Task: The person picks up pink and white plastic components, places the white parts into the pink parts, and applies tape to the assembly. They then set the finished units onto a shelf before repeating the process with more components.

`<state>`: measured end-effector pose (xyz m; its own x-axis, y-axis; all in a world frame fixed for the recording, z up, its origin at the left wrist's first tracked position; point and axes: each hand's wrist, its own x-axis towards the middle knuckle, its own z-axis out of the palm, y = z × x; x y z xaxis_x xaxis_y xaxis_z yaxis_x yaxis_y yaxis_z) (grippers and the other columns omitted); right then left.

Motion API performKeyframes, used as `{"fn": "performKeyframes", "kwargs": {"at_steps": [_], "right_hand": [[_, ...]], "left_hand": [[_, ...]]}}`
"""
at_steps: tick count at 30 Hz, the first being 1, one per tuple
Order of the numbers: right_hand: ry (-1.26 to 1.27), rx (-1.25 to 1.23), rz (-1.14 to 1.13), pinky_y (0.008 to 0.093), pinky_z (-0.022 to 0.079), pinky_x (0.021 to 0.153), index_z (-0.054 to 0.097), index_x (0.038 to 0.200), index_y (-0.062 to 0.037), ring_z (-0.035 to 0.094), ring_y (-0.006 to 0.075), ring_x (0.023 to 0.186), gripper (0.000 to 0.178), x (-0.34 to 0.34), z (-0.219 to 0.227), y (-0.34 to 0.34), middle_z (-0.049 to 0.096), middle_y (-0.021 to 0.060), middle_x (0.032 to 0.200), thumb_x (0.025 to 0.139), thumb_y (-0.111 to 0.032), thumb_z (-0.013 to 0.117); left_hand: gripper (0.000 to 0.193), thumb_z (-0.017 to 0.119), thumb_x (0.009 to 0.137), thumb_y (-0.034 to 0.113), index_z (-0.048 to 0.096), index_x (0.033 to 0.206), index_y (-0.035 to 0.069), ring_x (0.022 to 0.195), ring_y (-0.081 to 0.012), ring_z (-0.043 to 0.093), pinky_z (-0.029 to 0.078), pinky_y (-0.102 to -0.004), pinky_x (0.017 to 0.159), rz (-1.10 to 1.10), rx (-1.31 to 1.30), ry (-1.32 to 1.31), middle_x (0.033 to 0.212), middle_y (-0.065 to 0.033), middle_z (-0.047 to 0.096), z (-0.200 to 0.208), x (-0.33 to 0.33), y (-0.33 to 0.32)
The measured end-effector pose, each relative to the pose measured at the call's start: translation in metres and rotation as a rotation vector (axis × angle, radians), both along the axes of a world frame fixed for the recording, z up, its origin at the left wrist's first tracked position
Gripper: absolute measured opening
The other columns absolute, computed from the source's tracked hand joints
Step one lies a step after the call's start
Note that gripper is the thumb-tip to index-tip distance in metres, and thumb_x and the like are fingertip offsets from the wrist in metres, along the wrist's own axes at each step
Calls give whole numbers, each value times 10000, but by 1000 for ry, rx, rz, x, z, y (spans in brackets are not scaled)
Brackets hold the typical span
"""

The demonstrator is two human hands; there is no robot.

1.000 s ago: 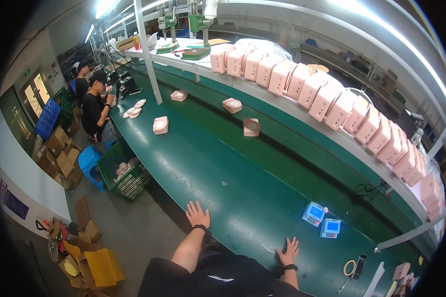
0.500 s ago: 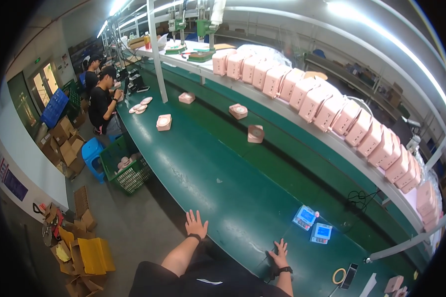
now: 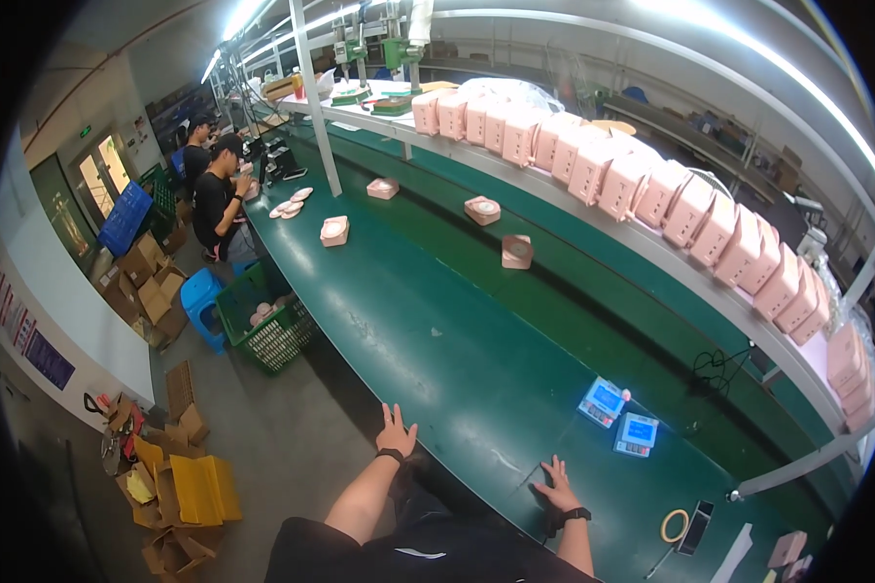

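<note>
My left hand [image 3: 396, 433] rests at the near edge of the long green worktable [image 3: 437, 360], fingers spread and nothing in them. Farther right, my right hand [image 3: 558, 487] also lies on the tabletop with its fingers apart and nothing held. Beyond my right hand sit two small blue devices with lit screens, one device [image 3: 603, 402] slightly behind the other device [image 3: 637, 434]. To the right of that hand lie a roll of tape [image 3: 674, 526], a dark phone-like slab [image 3: 696, 528] and a white strip [image 3: 733, 554].
Pink box-shaped units [image 3: 583, 173] line a raised shelf. A few similar units [image 3: 334, 231] and several flat round pink pieces [image 3: 289, 204] lie farther along. A green crate [image 3: 270, 335], a blue stool [image 3: 202, 303] and cardboard boxes [image 3: 199, 491] stand left. Two people [image 3: 219, 199] work at the far end.
The whole view has shifted a little, so the scene sits slightly farther right. Both my hands stay spread at the table, and no object has visibly been taken or moved.
</note>
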<state>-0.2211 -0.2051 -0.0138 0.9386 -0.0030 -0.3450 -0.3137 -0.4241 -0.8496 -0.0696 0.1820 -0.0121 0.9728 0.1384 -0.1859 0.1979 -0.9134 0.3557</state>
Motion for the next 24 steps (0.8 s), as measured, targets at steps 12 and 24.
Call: {"fn": "performKeyframes", "kwargs": {"at_steps": [12,24], "right_hand": [[-28,-192,-279,423,93,1139,287,1436,-104,11,323,1432,842,-105,-9,-66,93,171,1541,748,-304,729],[249,-527,-836,475,105,1123,129,1449,6,31,342,1423,1139,-125,-20,-89,48,211,1528,640,-498,753]], "left_hand": [[783,390,939,413,-129,1456,138,938,-440,600,461,-495,852,239,-313,81,1002,-297,617,-28,-18,-26],[669,537,887,210,161,1439,174,1038,-442,544,464,-493,886,931,-404,-287,1232,-304,458,-59,30,-82]]}}
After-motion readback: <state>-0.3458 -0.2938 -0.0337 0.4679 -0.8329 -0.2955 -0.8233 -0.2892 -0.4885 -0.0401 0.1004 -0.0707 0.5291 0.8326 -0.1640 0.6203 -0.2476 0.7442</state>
